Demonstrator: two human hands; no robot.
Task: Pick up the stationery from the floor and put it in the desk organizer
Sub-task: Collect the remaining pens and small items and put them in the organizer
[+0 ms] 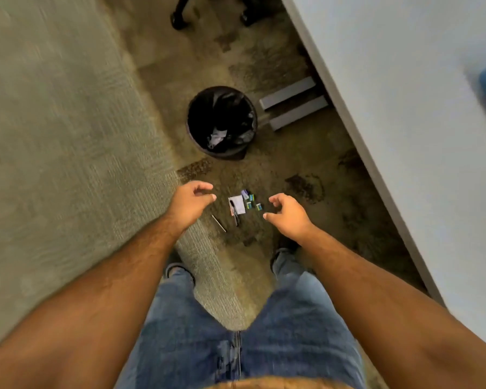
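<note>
While stationery point(240, 204) lies floored; left hand point(190, 202), right hand point(288, 214) empty.

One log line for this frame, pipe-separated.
phase: reach | left hand: open, empty | right hand: open, empty | stationery: on floor, untouched | bin: beyond it | organizer: not seen

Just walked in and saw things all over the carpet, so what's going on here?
A person in blue jeans stands over a small scatter of stationery on the carpet: a white notepad with a dark pen across it, a thin pencil-like stick, and several small green and blue clips. The left hand and right hand hover above, both open and empty. Nothing is picked up yet. A round black wastebasket sits just beyond.
</note>
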